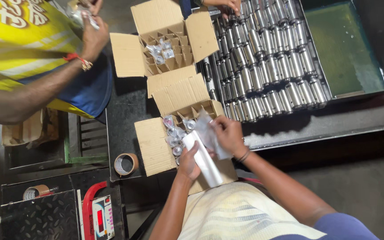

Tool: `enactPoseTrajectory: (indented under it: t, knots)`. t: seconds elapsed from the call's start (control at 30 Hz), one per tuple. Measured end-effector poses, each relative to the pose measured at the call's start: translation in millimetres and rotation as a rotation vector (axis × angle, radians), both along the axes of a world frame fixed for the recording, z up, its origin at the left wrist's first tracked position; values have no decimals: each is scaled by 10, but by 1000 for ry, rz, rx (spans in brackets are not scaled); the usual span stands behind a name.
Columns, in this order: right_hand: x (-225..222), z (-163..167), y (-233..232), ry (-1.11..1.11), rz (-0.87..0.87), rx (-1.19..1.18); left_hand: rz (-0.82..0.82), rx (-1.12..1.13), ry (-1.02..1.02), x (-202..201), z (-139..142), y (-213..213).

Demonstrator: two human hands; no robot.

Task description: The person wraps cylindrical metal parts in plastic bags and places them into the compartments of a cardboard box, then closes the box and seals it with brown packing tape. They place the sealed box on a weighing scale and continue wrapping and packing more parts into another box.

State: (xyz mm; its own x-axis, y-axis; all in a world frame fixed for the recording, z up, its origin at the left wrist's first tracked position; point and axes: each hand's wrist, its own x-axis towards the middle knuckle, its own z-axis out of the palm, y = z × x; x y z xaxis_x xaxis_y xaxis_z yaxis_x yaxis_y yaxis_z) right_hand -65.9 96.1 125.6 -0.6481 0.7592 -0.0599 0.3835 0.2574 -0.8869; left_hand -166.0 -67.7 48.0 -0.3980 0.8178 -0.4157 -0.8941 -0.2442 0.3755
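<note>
A roll of clear plastic bags [204,159] is gripped by the left hand [189,161], fingers wrapped round its lower part. One thin clear bag [210,133] is pinched by the right hand [228,133], thumb & fingertips closed on it, just above the roll. Both hands are held over the near cardboard box [156,146], flaps open, divider cells inside; wrapped metal parts [174,133] are seen in cells just left of the hands.

Beyond the hands, a second open cardboard box [165,26] w/ dividers is placed, touching the near one; a few wrapped pieces [161,51] lie inside. To the right of both boxes, rows of shiny metal cylinders [272,62] are packed in a dark tray [356,120], w/ a green-floored bin [343,49] further right.

Left of the hands, a tape roll [126,164] rests on the dark tabletop [121,111]; another tape roll [35,191] & a red-framed scale [99,217] are further out. A co-worker's hand [92,35], yellow shirt, holds a wrapped item at upper left; another person's hand [227,5] is seen at the top.
</note>
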Motion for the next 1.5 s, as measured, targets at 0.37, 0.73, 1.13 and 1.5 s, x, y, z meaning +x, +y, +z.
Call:
enactPoseTrajectory:
  t: [0.37,0.73,1.13,1.5]
  knots:
    - [373,357,110,395,451,-506,-169,-598,959,30,924,356]
    - [182,-50,1761,-589,-249,464,-21,-727,1490,-179,1355,39]
    - [587,-19,61,370,186,-914,-28,-424,1834,54,1066,30]
    - [-6,-106,-327,26,240,-981,217,-208,154,-248,414,-159]
